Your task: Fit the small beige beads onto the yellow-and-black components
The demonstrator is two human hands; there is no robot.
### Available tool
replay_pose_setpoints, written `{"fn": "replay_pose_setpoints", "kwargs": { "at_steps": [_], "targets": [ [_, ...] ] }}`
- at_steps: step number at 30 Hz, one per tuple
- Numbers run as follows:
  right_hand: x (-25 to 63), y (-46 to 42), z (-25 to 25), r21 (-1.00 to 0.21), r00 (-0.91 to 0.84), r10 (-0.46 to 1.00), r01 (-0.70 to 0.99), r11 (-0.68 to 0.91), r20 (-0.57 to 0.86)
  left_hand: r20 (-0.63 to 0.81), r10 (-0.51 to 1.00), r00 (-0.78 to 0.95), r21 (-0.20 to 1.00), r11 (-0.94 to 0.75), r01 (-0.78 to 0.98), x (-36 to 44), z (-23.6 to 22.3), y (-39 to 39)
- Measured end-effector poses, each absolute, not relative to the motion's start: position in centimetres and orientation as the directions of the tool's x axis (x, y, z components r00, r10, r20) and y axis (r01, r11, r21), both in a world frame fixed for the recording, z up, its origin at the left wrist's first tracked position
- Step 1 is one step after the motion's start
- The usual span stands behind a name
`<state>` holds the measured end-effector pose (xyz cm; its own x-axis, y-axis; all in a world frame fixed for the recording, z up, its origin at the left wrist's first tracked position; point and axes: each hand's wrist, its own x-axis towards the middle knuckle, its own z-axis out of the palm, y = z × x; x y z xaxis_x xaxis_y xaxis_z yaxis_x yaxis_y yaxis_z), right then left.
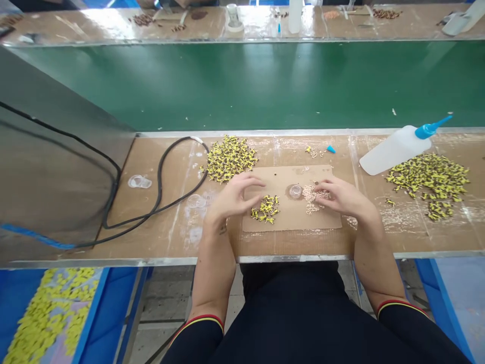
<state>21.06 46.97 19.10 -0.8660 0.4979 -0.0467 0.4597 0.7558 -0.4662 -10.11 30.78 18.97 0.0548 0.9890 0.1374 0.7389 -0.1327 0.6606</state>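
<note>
Many pink pieces [310, 196] touch the right hand [341, 196], apart from the left hand [235, 196].

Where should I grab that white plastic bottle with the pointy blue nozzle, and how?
Try the middle of the white plastic bottle's body, coming from its left. That part looks wide and smooth, while the pile of small yellow-and-black pieces shows close by on the right. I'd avoid the tapering blue plastic nozzle: its thin tip is probably harder to hold firmly.
</note>
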Motion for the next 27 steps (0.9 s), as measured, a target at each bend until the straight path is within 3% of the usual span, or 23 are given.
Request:
{"fn": "replay_pose_setpoints", "kwargs": {
  "at_steps": [3,6,16,21,27],
  "targets": [
    [20.6,47.0,18.8,-0.459,-0.888,0.428,0.455,0.763,-0.168,-0.128,0.95,0.286,0.611,-0.151,0.777,-8.4,19.0,31.2],
    [20.1,46.9,18.8,-0.468,-0.895,0.391,0.446,0.763,-0.216,-0.201,0.93,0.306,0.55,-0.151,0.822,-7.2,18.4,31.7],
    [19.6,46.7,18.8,-0.447,-0.879,0.394,0.476,0.757,-0.269,0.022,0.975,0.222,0.591,-0.191,0.784,-6.3,16.0,33.2],
    [20.0,46.9,19.3,-0.502,-0.896,0.408,0.439,0.745,-0.176,0.137,0.974,0.182,0.565,-0.228,0.793,-6.0,15.6,33.5],
    [20.5,47.3,19.7,-0.556,-0.889,0.445,0.426,0.713,-0.11,0.255,0.962,0.101,0.613,-0.242,0.752,-6.5,16.2,33.3]
  ]
}}
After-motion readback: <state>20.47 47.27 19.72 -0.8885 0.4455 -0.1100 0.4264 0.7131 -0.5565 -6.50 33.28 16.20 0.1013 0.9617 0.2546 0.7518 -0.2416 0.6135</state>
